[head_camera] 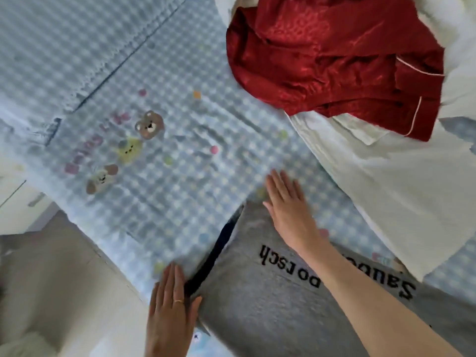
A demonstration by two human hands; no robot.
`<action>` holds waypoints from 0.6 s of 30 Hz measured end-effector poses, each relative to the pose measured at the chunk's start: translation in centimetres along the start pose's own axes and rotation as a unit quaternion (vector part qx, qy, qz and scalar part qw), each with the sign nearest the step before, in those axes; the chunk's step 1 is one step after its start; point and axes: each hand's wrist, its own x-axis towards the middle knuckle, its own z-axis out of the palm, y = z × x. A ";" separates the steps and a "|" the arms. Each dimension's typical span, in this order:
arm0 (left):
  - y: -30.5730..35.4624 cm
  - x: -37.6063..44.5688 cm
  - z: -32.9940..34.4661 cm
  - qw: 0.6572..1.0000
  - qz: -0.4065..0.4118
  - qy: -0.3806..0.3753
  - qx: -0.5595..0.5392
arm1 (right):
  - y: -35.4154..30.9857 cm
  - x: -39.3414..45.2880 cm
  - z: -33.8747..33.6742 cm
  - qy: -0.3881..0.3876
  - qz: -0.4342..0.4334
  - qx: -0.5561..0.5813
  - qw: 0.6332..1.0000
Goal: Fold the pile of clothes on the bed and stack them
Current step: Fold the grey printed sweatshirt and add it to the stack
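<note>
1. Nearest to the camera is the left hand (pixel 170 315); its fingers are straight and together, it holds nothing, and it lies flat at the left edge of the grey garment (pixel 270 305); a thin ring is on one finger.
2. Grey garment lies flat on the bed sheet (pixel 159 207); black letters are printed on it, partly hidden by the right forearm; a dark strip of cloth (pixel 213 256) shows along its left edge.
3. Right hand (pixel 286 204) rests at the far corner of the grey garment, palm down; its fingers are spread and straight, reaching onto the sheet, and it grips nothing.
4. Beyond the grey garment and to its right lies a red satin garment (pixel 334 60) with thin white piping, crumpled; it rests on top of white cloth (pixel 386 181), which spreads down along the right side of the grey garment.
5. Bed sheet has a blue and white check pattern; to the far left of the grey garment it carries small bear pictures (pixel 149 124) and pink letters; the frame is somewhat blurred.
</note>
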 end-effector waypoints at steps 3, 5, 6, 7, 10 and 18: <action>0.6 -0.1 -0.6 0.993 -0.058 -0.081 -0.060 | -2.8 2.3 -1.6 -0.099 -0.187 0.077 0.974; 1.7 1.2 -1.1 0.971 -0.142 -0.135 -0.136 | -3.3 2.9 -2.1 -0.162 -0.193 0.086 0.964; 2.1 1.8 -1.3 0.957 -0.178 -0.163 -0.158 | -3.1 3.4 -2.5 -0.180 -0.177 0.087 0.964; 2.2 2.3 -1.3 0.951 -0.191 -0.169 -0.173 | -2.7 3.8 -3.0 -0.195 -0.159 0.092 0.963; 2.3 4.1 -2.1 0.930 -0.214 -0.121 -0.273 | -0.7 5.7 -5.1 -0.177 -0.083 0.157 0.968; 2.8 16.6 -6.1 0.910 -0.175 -0.055 -0.372 | 2.5 13.2 -8.6 -0.019 0.002 0.076 0.997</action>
